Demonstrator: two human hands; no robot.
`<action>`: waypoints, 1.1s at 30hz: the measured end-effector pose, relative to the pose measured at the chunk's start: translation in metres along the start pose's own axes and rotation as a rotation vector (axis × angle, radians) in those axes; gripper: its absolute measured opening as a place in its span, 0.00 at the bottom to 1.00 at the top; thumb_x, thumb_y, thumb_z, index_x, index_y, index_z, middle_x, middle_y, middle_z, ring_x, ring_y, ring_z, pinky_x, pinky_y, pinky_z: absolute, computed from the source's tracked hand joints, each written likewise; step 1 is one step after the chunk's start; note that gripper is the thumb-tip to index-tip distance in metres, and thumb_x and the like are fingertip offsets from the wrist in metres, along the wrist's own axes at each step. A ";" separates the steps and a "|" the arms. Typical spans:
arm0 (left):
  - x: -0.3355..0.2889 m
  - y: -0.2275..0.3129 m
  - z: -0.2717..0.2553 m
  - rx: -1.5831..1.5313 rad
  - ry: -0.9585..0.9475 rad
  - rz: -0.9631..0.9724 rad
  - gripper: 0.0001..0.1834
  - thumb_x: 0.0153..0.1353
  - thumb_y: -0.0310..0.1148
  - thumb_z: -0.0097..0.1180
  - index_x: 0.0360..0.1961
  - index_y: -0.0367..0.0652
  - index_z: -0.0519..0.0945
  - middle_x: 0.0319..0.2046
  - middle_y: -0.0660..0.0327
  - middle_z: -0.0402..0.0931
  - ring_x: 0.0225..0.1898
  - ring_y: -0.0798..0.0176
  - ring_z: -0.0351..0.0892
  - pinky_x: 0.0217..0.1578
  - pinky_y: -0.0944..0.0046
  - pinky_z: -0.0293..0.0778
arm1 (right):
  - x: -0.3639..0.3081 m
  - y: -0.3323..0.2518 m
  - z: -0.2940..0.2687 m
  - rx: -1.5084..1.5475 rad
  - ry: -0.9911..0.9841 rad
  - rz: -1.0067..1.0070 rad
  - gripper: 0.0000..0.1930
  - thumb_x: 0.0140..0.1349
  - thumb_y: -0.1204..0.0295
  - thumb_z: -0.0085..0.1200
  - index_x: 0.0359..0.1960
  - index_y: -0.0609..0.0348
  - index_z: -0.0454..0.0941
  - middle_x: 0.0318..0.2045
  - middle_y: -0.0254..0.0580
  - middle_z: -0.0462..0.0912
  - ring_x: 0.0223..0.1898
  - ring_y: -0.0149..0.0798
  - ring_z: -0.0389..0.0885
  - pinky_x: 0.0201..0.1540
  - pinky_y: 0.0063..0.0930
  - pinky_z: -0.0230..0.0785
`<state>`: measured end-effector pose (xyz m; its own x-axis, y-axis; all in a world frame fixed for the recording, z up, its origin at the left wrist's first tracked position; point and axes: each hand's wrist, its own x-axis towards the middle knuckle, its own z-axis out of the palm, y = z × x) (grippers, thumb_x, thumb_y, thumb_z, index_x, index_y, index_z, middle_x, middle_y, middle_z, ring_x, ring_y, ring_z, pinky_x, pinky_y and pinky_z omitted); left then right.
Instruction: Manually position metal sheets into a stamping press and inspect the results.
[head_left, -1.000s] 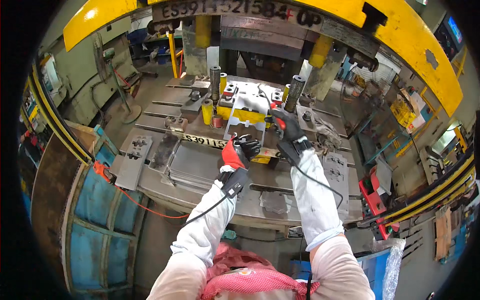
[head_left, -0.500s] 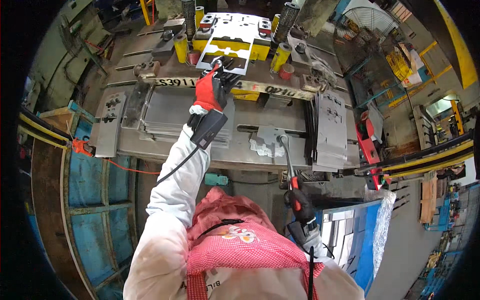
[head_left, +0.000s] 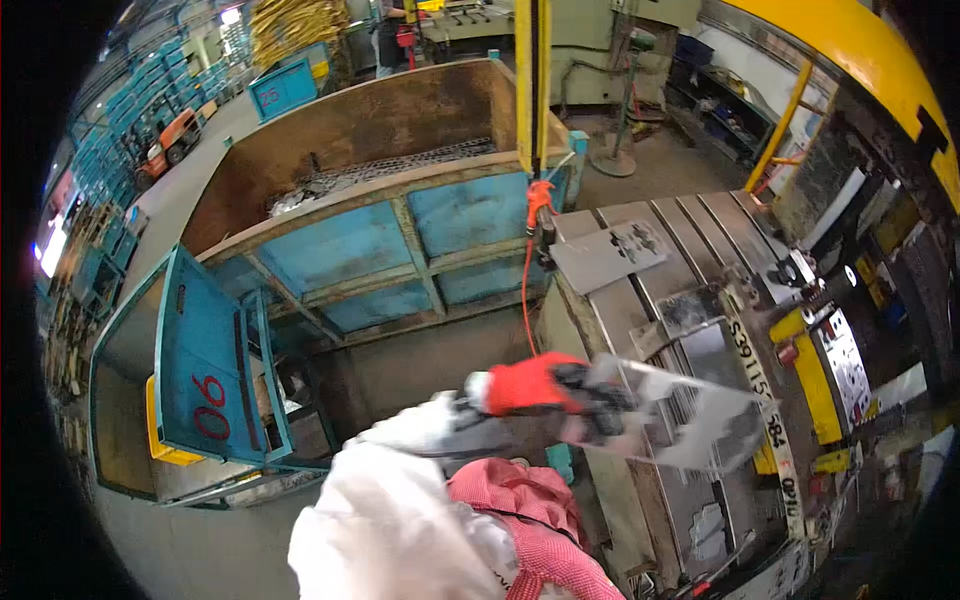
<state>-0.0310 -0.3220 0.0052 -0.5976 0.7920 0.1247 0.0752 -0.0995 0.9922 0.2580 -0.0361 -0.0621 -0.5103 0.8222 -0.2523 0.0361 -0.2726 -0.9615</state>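
My left hand (head_left: 555, 392), in a red and black glove, grips one end of a flat stamped metal sheet (head_left: 695, 422) and holds it in the air beside the left edge of the grey press table (head_left: 640, 300). The sheet is blurred by motion. My white sleeve (head_left: 400, 480) comes up from the lower edge. My right hand is out of the picture. A second flat stamped plate (head_left: 608, 255) lies on the table's near corner. The die with yellow blocks (head_left: 808, 372) sits at the right.
A large blue-sided steel bin (head_left: 400, 230) with scrap inside stands to the left of the press. A smaller blue crate (head_left: 205, 375) stands lower left. An orange cable (head_left: 524, 290) hangs by the table corner. The yellow press frame (head_left: 870, 50) arches overhead.
The view has swung left from the die to the bins. My left hand has lifted the sheet off the die and carried it leftward. My right hand has dropped out of view.
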 end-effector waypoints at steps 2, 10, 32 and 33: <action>-0.055 0.019 -0.048 0.320 0.155 -0.392 0.24 0.43 0.32 0.65 0.45 0.42 0.75 0.45 0.59 0.73 0.45 0.65 0.71 0.48 0.64 0.67 | 0.009 -0.003 0.006 0.001 -0.004 -0.010 0.26 0.56 0.61 0.48 0.55 0.58 0.60 0.27 0.36 0.72 0.20 0.26 0.68 0.19 0.19 0.60; -0.117 0.034 -0.289 0.428 0.980 -0.039 0.19 0.50 0.39 0.57 0.43 0.43 0.73 0.36 0.58 0.74 0.36 0.62 0.72 0.36 0.64 0.69 | 0.011 -0.006 -0.025 0.094 -0.038 -0.059 0.24 0.57 0.60 0.47 0.54 0.56 0.61 0.27 0.36 0.73 0.19 0.26 0.68 0.18 0.18 0.60; 0.032 -0.125 0.109 -0.070 0.170 -0.362 0.17 0.57 0.35 0.54 0.46 0.38 0.75 0.35 0.62 0.77 0.34 0.72 0.72 0.37 0.70 0.68 | -0.009 -0.045 -0.009 -0.083 -0.103 -0.160 0.29 0.53 0.61 0.48 0.55 0.63 0.61 0.29 0.36 0.74 0.20 0.26 0.69 0.21 0.18 0.62; 0.033 -0.122 0.115 -0.055 0.127 -0.303 0.18 0.57 0.35 0.53 0.47 0.38 0.74 0.37 0.62 0.77 0.35 0.73 0.72 0.37 0.70 0.69 | 0.011 -0.053 -0.013 -0.056 -0.155 -0.108 0.29 0.53 0.61 0.49 0.56 0.63 0.60 0.31 0.37 0.74 0.22 0.25 0.70 0.23 0.17 0.63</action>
<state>0.0315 -0.2147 -0.1122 -0.6812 0.7095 -0.1805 -0.1623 0.0941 0.9822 0.2615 -0.0068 -0.0156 -0.6401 0.7570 -0.1314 0.0192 -0.1552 -0.9877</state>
